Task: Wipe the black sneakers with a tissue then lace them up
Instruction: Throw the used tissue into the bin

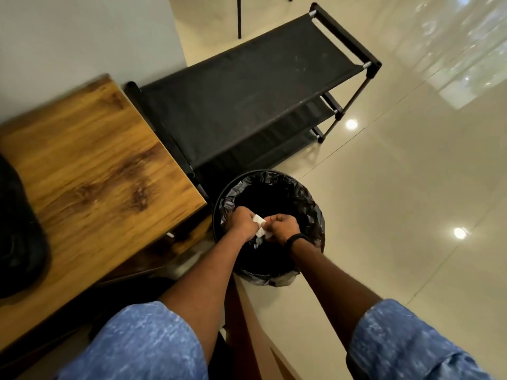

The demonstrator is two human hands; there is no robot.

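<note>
White tissue point(260, 227) is pinched by the curled left hand point(242, 222) and right hand point(284, 226) together. They hang over the bin point(311, 207), probably to drop it in.

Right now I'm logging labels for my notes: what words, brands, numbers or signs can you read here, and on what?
None can be read in this view.
The tissue, gripped by the left hand and right hand, is plain.
The bin, table, rack and wristband show no lettering.
The black thing on the table's left is too blurred to tell.
</note>
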